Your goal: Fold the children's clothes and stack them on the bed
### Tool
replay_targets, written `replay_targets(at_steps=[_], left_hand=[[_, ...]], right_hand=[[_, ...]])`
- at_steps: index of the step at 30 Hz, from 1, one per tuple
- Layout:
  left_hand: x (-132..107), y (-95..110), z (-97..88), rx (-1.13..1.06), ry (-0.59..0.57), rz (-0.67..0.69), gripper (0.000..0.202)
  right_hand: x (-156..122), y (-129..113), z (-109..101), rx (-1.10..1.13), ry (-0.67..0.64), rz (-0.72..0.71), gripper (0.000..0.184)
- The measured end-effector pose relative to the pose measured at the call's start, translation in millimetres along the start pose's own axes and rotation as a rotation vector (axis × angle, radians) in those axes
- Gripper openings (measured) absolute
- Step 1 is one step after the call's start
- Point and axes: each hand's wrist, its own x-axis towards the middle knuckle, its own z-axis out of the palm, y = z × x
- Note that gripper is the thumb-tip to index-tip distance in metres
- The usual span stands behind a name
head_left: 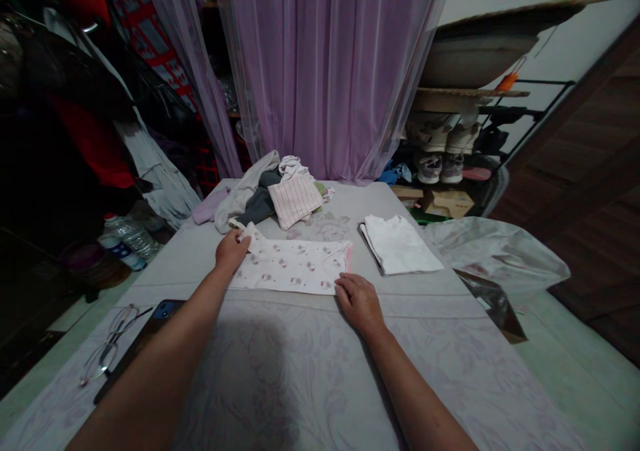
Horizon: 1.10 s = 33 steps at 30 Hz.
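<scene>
a broad table point(310, 377) under a pale cloth with a faint floral print fills the foreground, a person's bare forearms reaching across it from the near edge. behind it, a sheer purple curtain point(320, 71) hangs in long folds to the table's far end. at right, a brown panel point(590, 171) stands slanted, and a rack nearer the curtain holds pairs of shoes point(440, 167). a heap of clothes point(257, 201) in grey, lilac and white sits at the table's far left, a pink-striped folded piece point(296, 201) lying on its front. clear plastic sheeting point(495, 251) bulges beside the table's right edge.

at mid-table, just in front of the heap, a white garment point(287, 264) printed with small figures and edged in pink at its right end lies flat in a long, narrow shape. a short stack of folded white clothing point(400, 244) rests to its right, apart from it.

the left hand point(233, 251) pinches the garment's upper left corner between thumb and fingers. the right hand point(357, 299) touches its lower right corner with bent fingers; whether they grip the fabric cannot be told. a dark phone point(147, 334), partly hidden by the left forearm, lies next to thin-framed eyeglasses point(107, 352).
</scene>
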Motion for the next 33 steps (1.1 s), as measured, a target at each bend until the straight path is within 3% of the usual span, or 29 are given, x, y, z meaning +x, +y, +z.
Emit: replay_targets(at_steps=[4, 7, 11, 17, 23, 29, 33], left_hand=[[-1, -23, -1.9, -0.054, 0.019, -0.096, 0.044], [-2, -35, 1.2, -0.026, -0.033, -0.077, 0.051], [-1, -40, -0.9, 0.116, -0.015, -0.052, 0.057], [9, -41, -20.0, 0.250, -0.276, -0.116, 0.062], [11, -42, -25.8, 0.285, -0.391, -0.110, 0.063], [2, -36, -19.5, 0.311, -0.357, -0.133, 0.053], [1, -34, -15.4, 0.314, -0.289, -0.163, 0.059]], right_hand=[[0, 0, 0, 0.005, 0.004, -0.002, 0.021], [0, 0, 0, 0.002, 0.006, 0.002, 0.021], [-1, 0, 0, 0.002, 0.004, 0.001, 0.021], [-1, 0, 0, -0.005, 0.003, 0.007, 0.022], [-1, 2, 2, -0.009, 0.006, -0.008, 0.023], [-2, 3, 3, -0.011, -0.001, -0.001, 0.023], [-2, 2, 3, 0.002, 0.010, 0.005, 0.023]])
